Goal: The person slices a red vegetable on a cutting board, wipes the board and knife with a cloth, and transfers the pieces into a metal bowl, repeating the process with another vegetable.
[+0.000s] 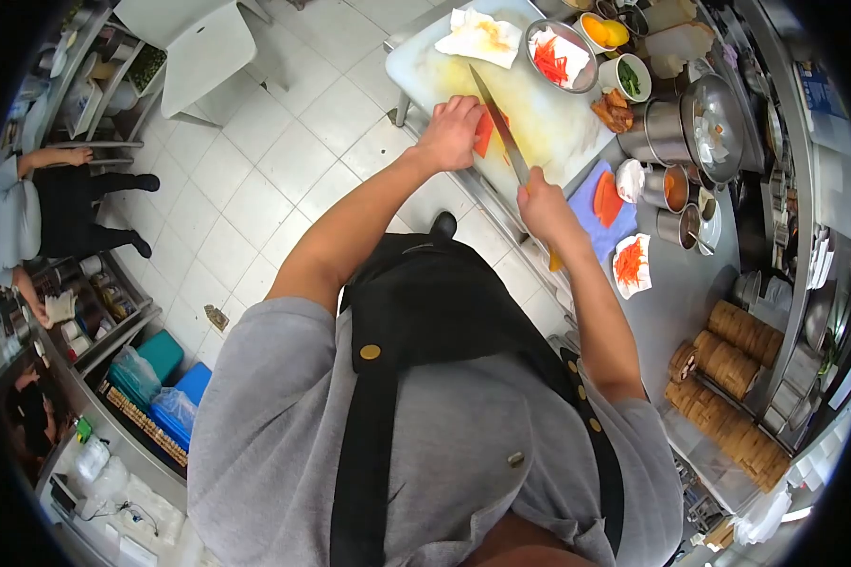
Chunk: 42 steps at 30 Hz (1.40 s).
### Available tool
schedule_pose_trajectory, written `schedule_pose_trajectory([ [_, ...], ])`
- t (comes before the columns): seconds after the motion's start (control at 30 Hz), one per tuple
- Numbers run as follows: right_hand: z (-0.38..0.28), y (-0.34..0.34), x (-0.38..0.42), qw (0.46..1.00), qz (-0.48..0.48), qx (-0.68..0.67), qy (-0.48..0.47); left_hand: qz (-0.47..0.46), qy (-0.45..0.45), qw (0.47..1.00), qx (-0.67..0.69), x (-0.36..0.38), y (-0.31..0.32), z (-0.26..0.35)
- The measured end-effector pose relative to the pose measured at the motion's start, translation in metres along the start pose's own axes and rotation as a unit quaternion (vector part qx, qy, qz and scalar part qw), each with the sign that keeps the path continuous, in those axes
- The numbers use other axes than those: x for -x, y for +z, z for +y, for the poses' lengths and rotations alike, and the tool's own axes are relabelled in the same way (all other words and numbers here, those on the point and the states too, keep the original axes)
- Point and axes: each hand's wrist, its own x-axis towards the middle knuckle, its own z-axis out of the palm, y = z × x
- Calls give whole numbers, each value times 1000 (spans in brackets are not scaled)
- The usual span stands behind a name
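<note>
My left hand (pixel 451 134) has its fingers curled down on a red-orange slab (pixel 485 132) on the white cutting board (pixel 567 142). Its exact kind I cannot make out. In my right hand (pixel 544 203) is the handle of a long kitchen knife (pixel 497 118), whose blade lies beside the slab and points to the board's far side. A second red-orange slab (pixel 608 197) rests on a blue cloth (pixel 586 227) right of the knife hand. Red-orange shreds fill a paper-lined metal bowl (pixel 586 71), and more sit on a paper-lined dish (pixel 631 265).
A stained paper towel (pixel 477 38) lies on the board's far edge. Small bowls, metal pots (pixel 714 123) and a browned food piece (pixel 613 113) crowd the right. Bamboo steamers (pixel 728 425) stack lower right. A white chair (pixel 199 57) and another person (pixel 66 213) are at left.
</note>
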Motion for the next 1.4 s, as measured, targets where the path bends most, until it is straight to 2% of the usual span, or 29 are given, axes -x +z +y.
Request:
schedule_pose_trajectory([
  [0.07,0,-1,16,999,-28,-2,22,2,-7,1000,0,3,2,0],
  [0.2,9,42,0,999,21,0,42,0,-3,1000,6,2,1,0],
  [0.4,8,6,8,999,1,-9,-36,7,-7,1000,4,4,4,0],
  [0.5,20,48,8,999,29,-19,39,13,-9,1000,2,4,6,0],
  [0.6,10,35,-12,999,30,-5,16,24,-6,1000,3,3,3,-1],
  [0.67,-2,4,-9,1000,14,-3,6,30,1,999,13,4,5,0],
  [0.77,-10,-8,14,998,-46,9,45,45,-1,999,13,9,11,-1],
  [0.87,12,45,7,998,-5,1,62,38,-5,999,11,8,10,-1],
  [1.03,-6,-2,-7,1000,-1,-2,-13,48,-3,999,8,8,8,0],
  [1.17,9,17,8,1000,-23,11,16,61,-14,998,10,9,10,0],
  [1.27,17,40,-5,999,8,8,31,52,-9,999,13,12,9,1],
  [1.33,7,19,-16,999,25,12,-32,49,-10,999,-5,12,9,4],
  [1.4,6,0,-8,999,16,12,-43,35,-17,999,-24,11,6,7],
])
